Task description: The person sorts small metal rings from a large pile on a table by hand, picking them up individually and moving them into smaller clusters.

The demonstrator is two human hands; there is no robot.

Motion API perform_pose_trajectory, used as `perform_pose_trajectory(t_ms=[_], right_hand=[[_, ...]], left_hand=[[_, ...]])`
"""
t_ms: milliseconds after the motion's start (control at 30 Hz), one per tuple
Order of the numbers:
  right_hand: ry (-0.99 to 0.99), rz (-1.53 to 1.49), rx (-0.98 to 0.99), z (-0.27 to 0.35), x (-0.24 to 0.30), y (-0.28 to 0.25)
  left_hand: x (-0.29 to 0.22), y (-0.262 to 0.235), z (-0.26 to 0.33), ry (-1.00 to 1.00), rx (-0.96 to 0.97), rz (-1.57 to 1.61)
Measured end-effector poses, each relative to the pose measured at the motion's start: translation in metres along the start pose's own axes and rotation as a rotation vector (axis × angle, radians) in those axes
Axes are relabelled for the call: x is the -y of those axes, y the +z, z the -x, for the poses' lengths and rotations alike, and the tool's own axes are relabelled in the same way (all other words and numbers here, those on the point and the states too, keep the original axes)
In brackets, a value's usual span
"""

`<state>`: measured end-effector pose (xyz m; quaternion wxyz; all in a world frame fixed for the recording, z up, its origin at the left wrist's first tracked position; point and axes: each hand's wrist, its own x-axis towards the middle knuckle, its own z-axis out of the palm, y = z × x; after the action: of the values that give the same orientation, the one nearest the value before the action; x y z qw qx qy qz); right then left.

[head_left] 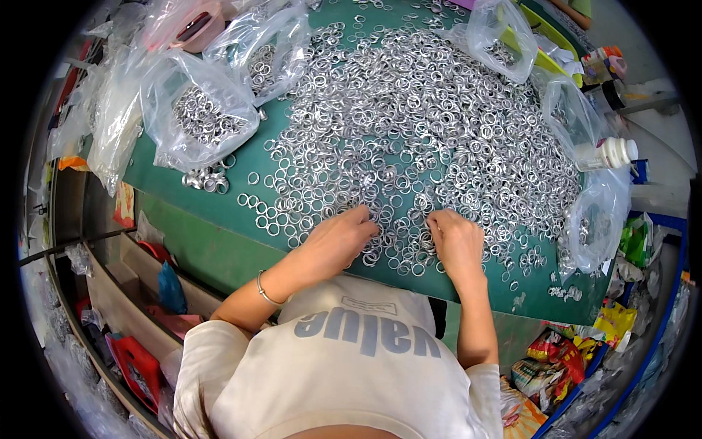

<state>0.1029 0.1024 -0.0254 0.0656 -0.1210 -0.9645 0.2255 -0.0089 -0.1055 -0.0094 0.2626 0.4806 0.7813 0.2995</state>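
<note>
A broad heap of silver metal rings [409, 95] covers much of a green tabletop [219, 212], thinning out toward my side. My left hand [338, 241] rests at the near edge of the rings with its fingers curled together. Whatever its fingertips hold, if anything, is hidden. My right hand [458, 241] is a short way to the right, thumb and fingers bent down among the rings in a pinch. I cannot make out what is between them. Several loose rings lie between the two hands.
Clear plastic bags of rings stand at the left [201, 117] and right [596, 227] of the heap. A white bottle [610, 154] lies at the right edge, and a yellow-green tray [552, 55] sits at the far right. An open drawer [139, 278] is below left.
</note>
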Motion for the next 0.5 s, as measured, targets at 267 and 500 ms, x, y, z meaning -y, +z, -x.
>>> perform_pose_trajectory(t_ms=[267, 500], right_hand=[[0.037, -0.077, -0.054, 0.004, 0.0, -0.005], [0.104, -0.082, -0.097, 0.004, -0.001, 0.007]], left_hand=[[0.003, 0.004, -0.008, 0.04, -0.032, -0.008], [0.006, 0.003, -0.015, -0.068, -0.206, 0.23]])
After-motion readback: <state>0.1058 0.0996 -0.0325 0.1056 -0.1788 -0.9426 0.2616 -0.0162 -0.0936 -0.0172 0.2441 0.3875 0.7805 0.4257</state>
